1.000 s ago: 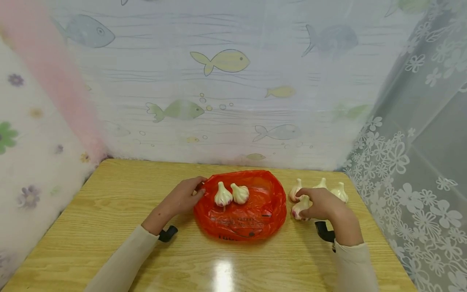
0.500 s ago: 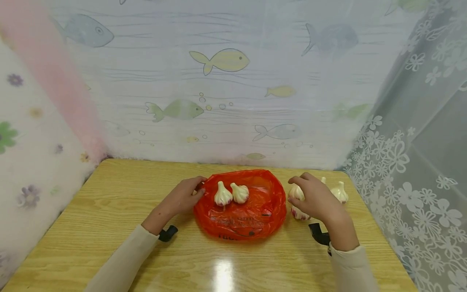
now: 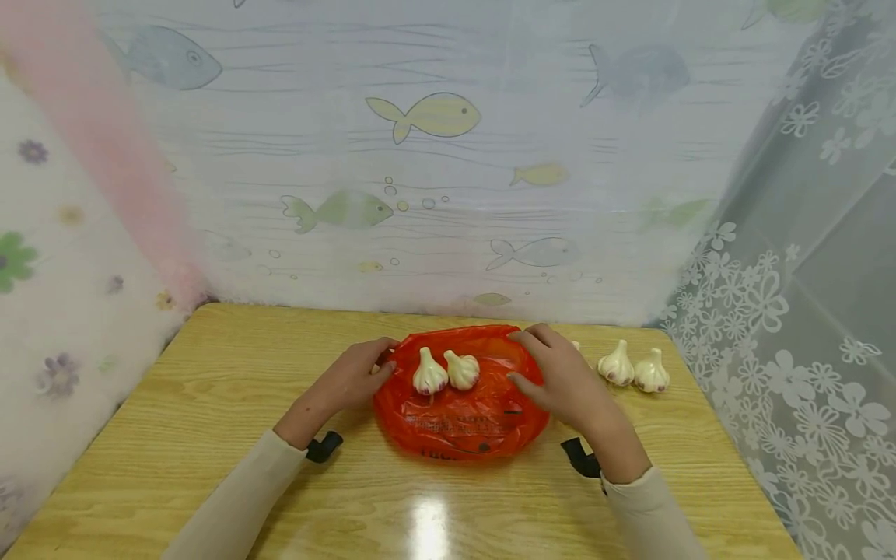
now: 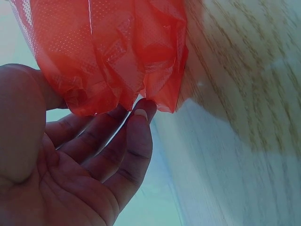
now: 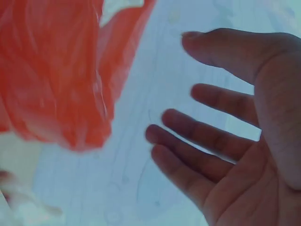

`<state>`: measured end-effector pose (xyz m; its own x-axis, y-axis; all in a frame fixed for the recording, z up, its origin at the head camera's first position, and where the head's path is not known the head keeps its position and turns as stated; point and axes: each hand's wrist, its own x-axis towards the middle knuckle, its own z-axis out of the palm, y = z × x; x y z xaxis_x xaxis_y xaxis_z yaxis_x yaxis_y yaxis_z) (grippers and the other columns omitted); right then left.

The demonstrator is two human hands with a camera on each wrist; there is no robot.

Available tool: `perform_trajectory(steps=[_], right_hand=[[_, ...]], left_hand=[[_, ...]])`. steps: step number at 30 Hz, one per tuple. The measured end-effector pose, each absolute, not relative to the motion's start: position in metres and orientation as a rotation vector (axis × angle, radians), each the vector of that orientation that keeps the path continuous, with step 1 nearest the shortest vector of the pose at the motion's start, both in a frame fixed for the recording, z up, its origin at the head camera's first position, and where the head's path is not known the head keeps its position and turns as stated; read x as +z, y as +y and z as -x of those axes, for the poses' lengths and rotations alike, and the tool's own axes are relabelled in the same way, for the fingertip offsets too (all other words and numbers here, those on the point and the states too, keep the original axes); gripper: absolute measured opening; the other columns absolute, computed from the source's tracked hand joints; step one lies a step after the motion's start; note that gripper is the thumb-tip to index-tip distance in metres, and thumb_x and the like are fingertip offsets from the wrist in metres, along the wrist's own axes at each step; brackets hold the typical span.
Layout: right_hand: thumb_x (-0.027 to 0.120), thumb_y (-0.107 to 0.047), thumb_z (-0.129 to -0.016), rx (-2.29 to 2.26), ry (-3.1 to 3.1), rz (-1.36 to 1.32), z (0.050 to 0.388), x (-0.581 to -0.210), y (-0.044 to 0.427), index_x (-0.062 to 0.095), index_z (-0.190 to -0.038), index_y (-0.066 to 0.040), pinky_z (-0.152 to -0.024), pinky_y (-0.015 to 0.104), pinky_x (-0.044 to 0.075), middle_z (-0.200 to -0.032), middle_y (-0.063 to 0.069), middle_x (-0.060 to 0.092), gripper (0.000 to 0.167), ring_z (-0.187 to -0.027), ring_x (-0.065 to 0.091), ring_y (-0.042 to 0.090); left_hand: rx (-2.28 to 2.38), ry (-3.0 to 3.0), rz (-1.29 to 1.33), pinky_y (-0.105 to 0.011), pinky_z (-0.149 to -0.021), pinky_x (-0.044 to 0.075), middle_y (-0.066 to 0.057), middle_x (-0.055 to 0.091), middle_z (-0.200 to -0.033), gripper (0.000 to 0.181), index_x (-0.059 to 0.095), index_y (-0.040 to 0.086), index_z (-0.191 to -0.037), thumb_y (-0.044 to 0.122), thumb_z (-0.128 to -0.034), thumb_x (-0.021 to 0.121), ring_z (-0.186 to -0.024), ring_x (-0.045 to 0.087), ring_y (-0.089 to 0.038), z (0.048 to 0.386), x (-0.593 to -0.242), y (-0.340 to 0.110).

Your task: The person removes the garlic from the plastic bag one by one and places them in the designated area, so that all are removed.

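Note:
A red plastic bag [image 3: 483, 404] with dark print lies on the table. Two white garlic bulbs [image 3: 429, 373] sit side by side within its outline, stems up. At the bag's left edge, my left hand [image 3: 352, 375] holds the crumpled plastic between thumb and fingers; the thumb tip is hidden behind it in the left wrist view. My right hand [image 3: 563, 381] hovers at the bag's right edge, fingers spread and nothing between them. A gap shows between those fingers and the red plastic [image 5: 56, 80] in the right wrist view.
Two garlic bulbs [image 3: 616, 364] stand together at the table's back right. A further stem tip [image 3: 575, 344] peeks out behind my right hand. Black wrist-camera mounts [image 3: 582, 457] stick out below both wrists. Fish-patterned cloth [image 3: 434, 233] borders the wooden table [image 3: 245, 365] at the back.
My right hand has gone left, from the garlic bulbs on the right to the bag's right edge, letting go of the bulb it touched. The left hand and bag have stayed put.

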<state>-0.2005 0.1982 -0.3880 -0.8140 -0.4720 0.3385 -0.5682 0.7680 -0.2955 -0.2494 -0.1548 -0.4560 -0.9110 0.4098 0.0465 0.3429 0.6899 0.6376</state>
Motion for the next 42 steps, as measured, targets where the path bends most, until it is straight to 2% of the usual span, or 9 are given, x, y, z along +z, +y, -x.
perform_trajectory(steps=[7, 15, 21, 27, 35, 42], right_hand=[[0.083, -0.018, -0.094, 0.593, -2.642, -0.954, 0.203, -0.4, 0.177, 0.061, -0.141, -0.009, -0.103, 0.046, 0.056, -0.138, 0.01, 0.059, 0.053, -0.124, 0.062, 0.03], [0.083, -0.012, -0.091, 0.599, -2.64, -0.994, 0.206, -0.409, 0.159, 0.062, -0.144, -0.01, -0.105, 0.046, 0.056, -0.142, 0.01, 0.058, 0.057, -0.126, 0.061, 0.03], [0.081, -0.007, -0.091, 0.598, -2.61, -1.055, 0.213, -0.419, 0.148, 0.062, -0.142, -0.007, -0.108, 0.05, 0.053, -0.147, 0.015, 0.056, 0.055, -0.131, 0.058, 0.035], [0.079, -0.01, -0.093, 0.568, -2.617, -1.073, 0.218, -0.432, 0.143, 0.061, -0.146, -0.009, -0.112, 0.052, 0.05, -0.152, 0.018, 0.052, 0.056, -0.135, 0.056, 0.037], [0.077, -0.012, -0.097, 0.525, -2.639, -1.09, 0.221, -0.448, 0.139, 0.059, -0.149, -0.012, -0.111, 0.052, 0.051, -0.154, 0.018, 0.05, 0.055, -0.134, 0.056, 0.038], [0.077, -0.01, -0.096, 0.485, -2.665, -1.12, 0.221, -0.453, 0.139, 0.059, -0.15, -0.012, -0.113, 0.061, 0.047, -0.156, 0.021, 0.05, 0.057, -0.139, 0.054, 0.04]], left_hand=[[1.024, 2.798, -0.624, -0.042, -0.096, 0.061, -0.009, 0.071, -0.125, 0.037, 0.059, 0.003, -0.143, 0.015, -0.1076, 0.061, -0.112, 0.069, -0.024, 0.249, -0.455, -0.154], [1.033, 2.791, -0.628, -0.042, -0.095, 0.061, -0.009, 0.072, -0.124, 0.037, 0.059, 0.003, -0.143, 0.015, -0.1077, 0.061, -0.111, 0.068, -0.024, 0.248, -0.456, -0.155], [1.038, 2.79, -0.628, -0.04, -0.093, 0.062, -0.008, 0.072, -0.123, 0.036, 0.06, 0.003, -0.142, 0.014, -0.1076, 0.061, -0.109, 0.069, -0.023, 0.249, -0.456, -0.155], [1.043, 2.778, -0.622, -0.04, -0.093, 0.062, -0.008, 0.072, -0.123, 0.036, 0.06, 0.004, -0.142, 0.015, -0.1078, 0.061, -0.109, 0.069, -0.022, 0.25, -0.456, -0.156], [1.024, 2.789, -0.636, -0.041, -0.094, 0.062, -0.007, 0.073, -0.12, 0.036, 0.06, 0.004, -0.142, 0.015, -0.1076, 0.061, -0.106, 0.068, -0.021, 0.249, -0.457, -0.155], [1.023, 2.791, -0.653, -0.041, -0.094, 0.062, -0.008, 0.072, -0.122, 0.036, 0.06, 0.004, -0.143, 0.015, -0.1078, 0.06, -0.109, 0.069, -0.022, 0.249, -0.456, -0.155]])
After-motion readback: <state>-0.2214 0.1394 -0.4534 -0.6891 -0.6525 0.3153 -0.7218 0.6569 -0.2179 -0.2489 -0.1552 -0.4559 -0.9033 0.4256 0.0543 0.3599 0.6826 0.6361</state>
